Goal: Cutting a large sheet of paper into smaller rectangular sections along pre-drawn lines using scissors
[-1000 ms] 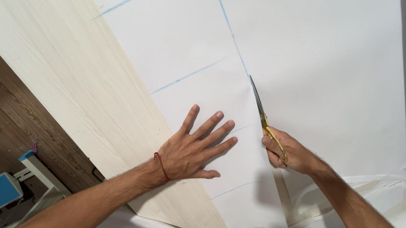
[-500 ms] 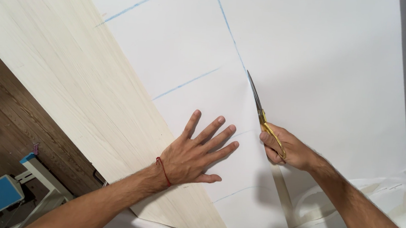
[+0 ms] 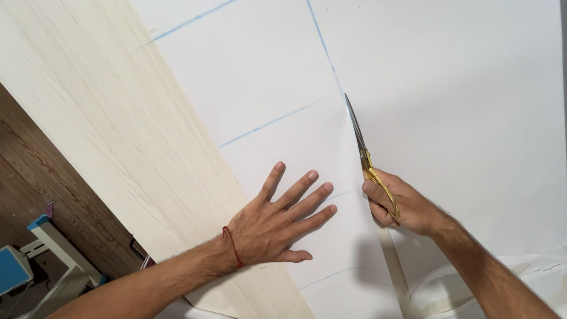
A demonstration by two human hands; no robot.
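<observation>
A large white sheet (image 3: pixel 441 77) lay spread over a pale wood-grain counter (image 3: pixel 77 93), marked with thin blue lines (image 3: pixel 266 124) that crossed it in a grid. The left hand (image 3: pixel 278 220) pressed flat on the near part of the sheet, fingers spread apart and holding nothing, with a red string (image 3: pixel 233 246) around the wrist. Just to its right, the right hand (image 3: pixel 399 205) was closed around the gold handles of a pair of scissors (image 3: pixel 366 156). The slim blades pointed away toward the far side, their tips resting on a blue line that ran up the sheet; the blades looked nearly closed. Near the right hand, the sheet was already parted along that line, with crumpled white layers (image 3: pixel 490 294) showing below. Beyond the counter's left edge lay a dark wooden floor (image 3: pixel 3 155), where a small blue and white object (image 3: pixel 0 271) stood.
</observation>
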